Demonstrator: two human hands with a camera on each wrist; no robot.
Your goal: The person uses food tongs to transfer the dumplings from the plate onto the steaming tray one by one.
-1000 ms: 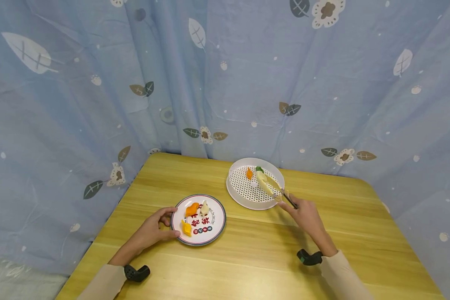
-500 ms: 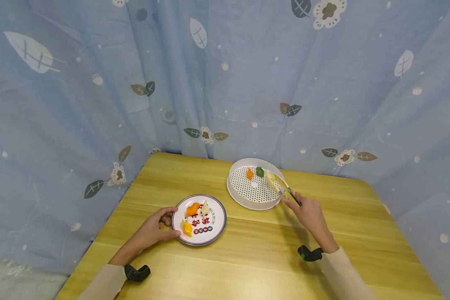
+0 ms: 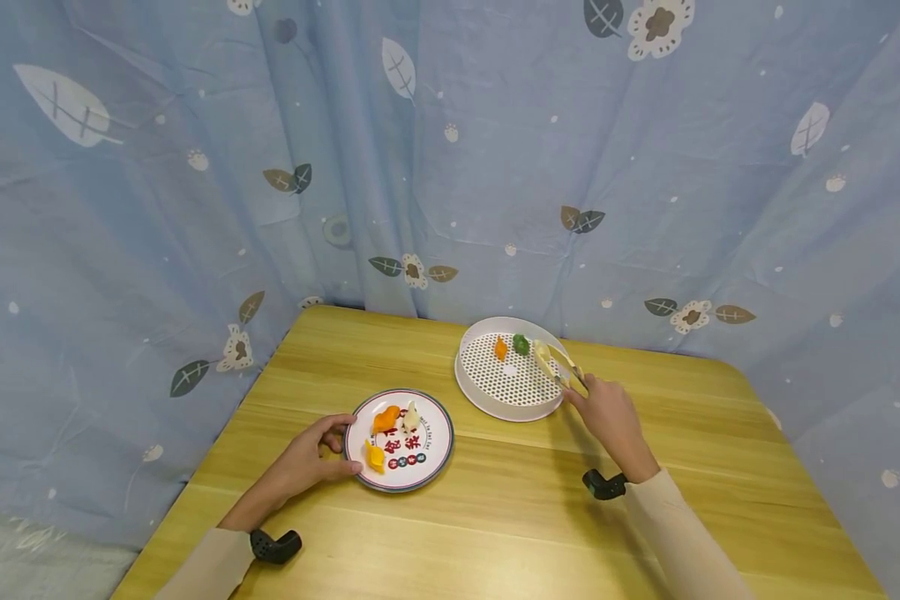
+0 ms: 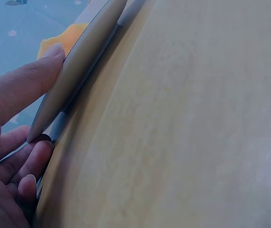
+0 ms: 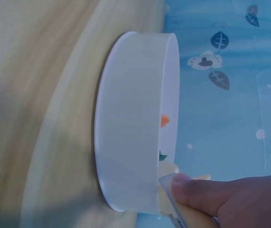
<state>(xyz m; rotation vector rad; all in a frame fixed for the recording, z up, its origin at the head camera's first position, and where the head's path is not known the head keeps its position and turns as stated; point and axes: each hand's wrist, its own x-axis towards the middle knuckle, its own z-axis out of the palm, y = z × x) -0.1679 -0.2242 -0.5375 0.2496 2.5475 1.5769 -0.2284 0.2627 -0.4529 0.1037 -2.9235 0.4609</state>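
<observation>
From the head view: the left hand (image 3: 311, 458) is at the near-left edge of the plate (image 3: 431, 454), thumb and fingers spread along the rim, grip clamped on it. On that plate sit three pieces, orange (image 3: 386, 419), white (image 3: 411, 417) and yellow (image 3: 375, 457), the yellow one nearest the thumb. Over to the right, the right hand (image 3: 607, 417) has its grip clamped on the tongs (image 3: 567, 363), and their pale ends reach over the rim of the tray (image 3: 506, 408), just right of the green piece (image 3: 521, 344). Left of that, a small orange piece (image 3: 501, 348); both lie on the holes, apart from the tongs and beyond the grip. Whether the tips pinch anything pale, I can't tell! Plate and tray stand apart on the table (image 3: 495, 517).

Left wrist: there's the thumb on the plate's edge, the other fingers curled below it, and something yellow-orange peeking out past the rim, just beyond the thumb.

Right wrist: the tray side-on, thumb pressed along the tongs right at its rim, green showing close by inside, orange farther off. Behind it all, the blue curtain (image 5: 230, 123).
</observation>
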